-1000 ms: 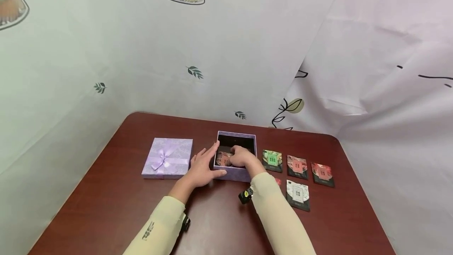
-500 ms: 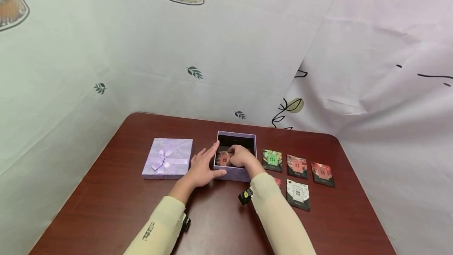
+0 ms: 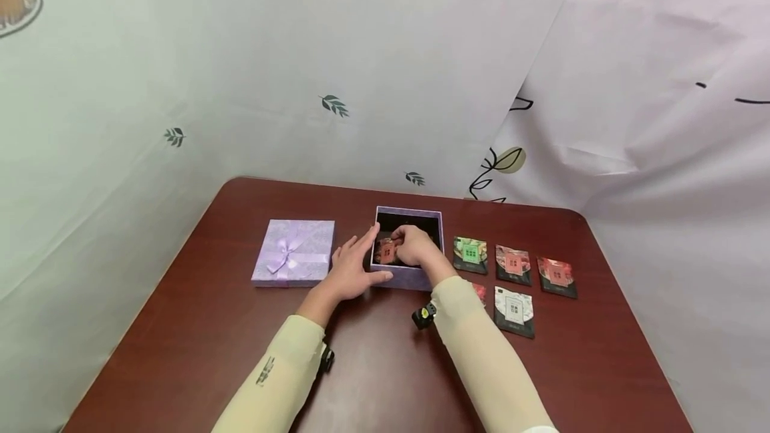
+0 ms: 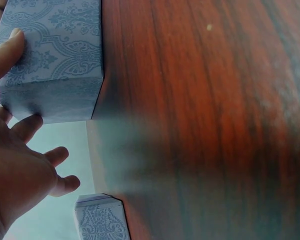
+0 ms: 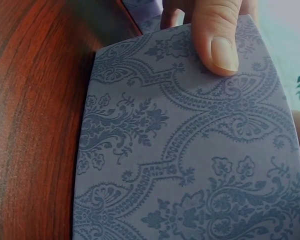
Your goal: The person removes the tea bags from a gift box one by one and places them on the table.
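In the head view an open purple patterned gift box stands at mid-table. My left hand rests spread at its near left corner. Its thumb lies on the front wall, and fingers touch the left side. My right hand reaches inside over a small red-and-black sachet, with curled fingers at that sachet's right edge; their tips are partly hidden. The right wrist view is filled mostly by the box's front wall, with the left thumb pressed on it.
Left of the box lies its purple lid with a ribbon bow. To the right are a green sachet, red sachets and a white sachet. Another red sachet is partly behind the right sleeve. A printed curtain hangs behind.
The head view has tilted down and shifted slightly left. Inside the box, the right hand has shifted only a little at the red sachet. The left hand has stayed at the corner.
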Available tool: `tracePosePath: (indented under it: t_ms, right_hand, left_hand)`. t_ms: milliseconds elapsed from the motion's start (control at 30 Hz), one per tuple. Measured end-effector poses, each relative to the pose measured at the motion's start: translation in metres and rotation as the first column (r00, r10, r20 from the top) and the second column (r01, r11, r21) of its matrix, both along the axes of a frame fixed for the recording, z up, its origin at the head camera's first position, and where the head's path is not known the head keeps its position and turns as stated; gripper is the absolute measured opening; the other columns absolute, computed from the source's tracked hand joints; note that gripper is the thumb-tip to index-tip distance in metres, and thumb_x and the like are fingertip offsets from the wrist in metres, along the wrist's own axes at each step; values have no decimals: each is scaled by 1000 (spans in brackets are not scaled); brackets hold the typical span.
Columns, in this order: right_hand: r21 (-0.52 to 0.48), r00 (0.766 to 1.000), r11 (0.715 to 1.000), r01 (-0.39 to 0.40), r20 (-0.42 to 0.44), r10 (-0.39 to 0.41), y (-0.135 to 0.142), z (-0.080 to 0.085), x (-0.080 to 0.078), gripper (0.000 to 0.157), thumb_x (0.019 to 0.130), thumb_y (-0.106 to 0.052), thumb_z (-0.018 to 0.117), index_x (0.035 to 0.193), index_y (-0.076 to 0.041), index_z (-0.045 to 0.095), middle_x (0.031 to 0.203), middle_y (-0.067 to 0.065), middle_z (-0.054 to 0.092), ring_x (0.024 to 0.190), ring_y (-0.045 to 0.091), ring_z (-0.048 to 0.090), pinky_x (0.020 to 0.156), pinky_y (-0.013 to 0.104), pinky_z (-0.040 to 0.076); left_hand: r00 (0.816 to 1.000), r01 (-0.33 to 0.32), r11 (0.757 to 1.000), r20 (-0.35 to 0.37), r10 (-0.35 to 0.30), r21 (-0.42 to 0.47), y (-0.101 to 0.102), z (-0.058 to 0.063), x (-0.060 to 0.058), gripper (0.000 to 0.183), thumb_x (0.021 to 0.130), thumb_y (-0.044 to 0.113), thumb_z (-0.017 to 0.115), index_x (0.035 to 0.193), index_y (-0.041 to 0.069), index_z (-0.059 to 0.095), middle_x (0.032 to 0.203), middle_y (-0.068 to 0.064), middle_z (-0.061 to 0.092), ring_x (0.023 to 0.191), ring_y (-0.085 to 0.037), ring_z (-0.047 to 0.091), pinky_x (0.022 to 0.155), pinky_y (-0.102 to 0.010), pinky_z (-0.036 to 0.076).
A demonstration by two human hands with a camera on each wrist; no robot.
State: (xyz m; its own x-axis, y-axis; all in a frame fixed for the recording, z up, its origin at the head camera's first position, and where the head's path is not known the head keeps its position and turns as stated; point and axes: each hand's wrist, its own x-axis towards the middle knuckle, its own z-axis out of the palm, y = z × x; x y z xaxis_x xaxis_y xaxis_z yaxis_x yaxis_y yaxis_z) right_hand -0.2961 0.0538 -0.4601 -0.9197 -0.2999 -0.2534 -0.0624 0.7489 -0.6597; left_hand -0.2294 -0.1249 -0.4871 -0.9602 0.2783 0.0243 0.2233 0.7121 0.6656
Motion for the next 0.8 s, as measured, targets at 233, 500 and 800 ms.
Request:
tracePosePath:
  t_ms: [233,500,800]
  right_hand:
    - [-22,999,999,28,-15,-28,5,8,-3,43,81,6,64,123,-5,66,105,9,64,85,25,56,72,34,45]
    - [-64,997,996,64,-44,-67,9,16,2,42,82,5,68,123,-5,65,104,9,65,86,24,57,75,36,46]
    - [-123,996,990,71,-51,-78,15,30,12,44,83,8,63,126,-4,63,99,9,62,81,23,54,67,34,43]
  left_hand:
    - [1000,8,1000,-9,-8,1,4,2,-6,103,85,45,78,163,27,13,163,1,22,145,-45,17,108,-71,9]
    - [1000,-2,1000,-13,3,11,3,1,-5,103,85,44,79,162,28,14,163,3,23,145,-45,18,109,-70,10]
    - [1000,-2,1000,-1,2,9,1,-1,-4,103,85,43,79,162,29,12,163,3,22,145,-45,17,108,-71,9]
